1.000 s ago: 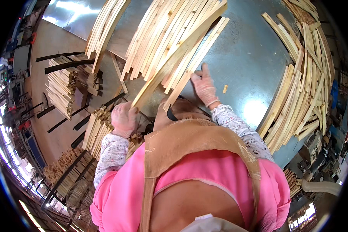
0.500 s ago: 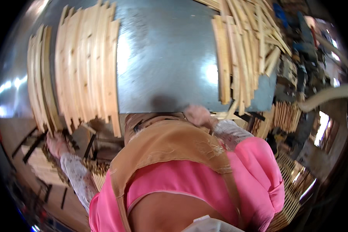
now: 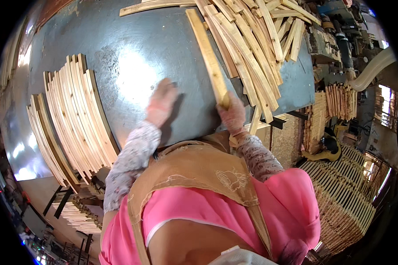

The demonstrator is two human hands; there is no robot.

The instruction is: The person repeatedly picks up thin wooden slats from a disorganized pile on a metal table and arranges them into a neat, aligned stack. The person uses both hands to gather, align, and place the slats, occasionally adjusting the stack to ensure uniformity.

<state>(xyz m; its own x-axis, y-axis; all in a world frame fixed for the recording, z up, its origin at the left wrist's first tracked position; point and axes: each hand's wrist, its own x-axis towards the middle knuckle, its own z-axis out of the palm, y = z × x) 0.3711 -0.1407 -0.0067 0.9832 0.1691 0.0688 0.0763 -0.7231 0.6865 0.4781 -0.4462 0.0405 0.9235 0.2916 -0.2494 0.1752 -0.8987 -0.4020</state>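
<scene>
My right hand (image 3: 232, 114) grips the near end of a wooden slat (image 3: 208, 53), which slants away to the far left across the grey metal tabletop (image 3: 106, 39). Just right of that slat lies a loose pile of wooden strips (image 3: 247, 48), overlapping at various angles. Over the bare middle of the table is my left hand (image 3: 162, 101), its fingers stretched out and slightly blurred, holding nothing. Farther left, a row of wooden strips (image 3: 77, 115) lies side by side, their near ends reaching past the table edge. A narrower group of strips (image 3: 48, 137) sits beyond that row.
Stacked wood (image 3: 340, 190) rises at the lower right, with a person (image 3: 327, 150) bending beside it. A pale hose (image 3: 376, 70) curves at the right. More strips are stacked below the table's left edge (image 3: 79, 216). Dark metal brackets (image 3: 278, 121) stick out from the near right edge.
My left hand has come from the strips at the far left to the table's middle. My right hand has moved up from the edge and taken hold of a slat. The view has turned.
</scene>
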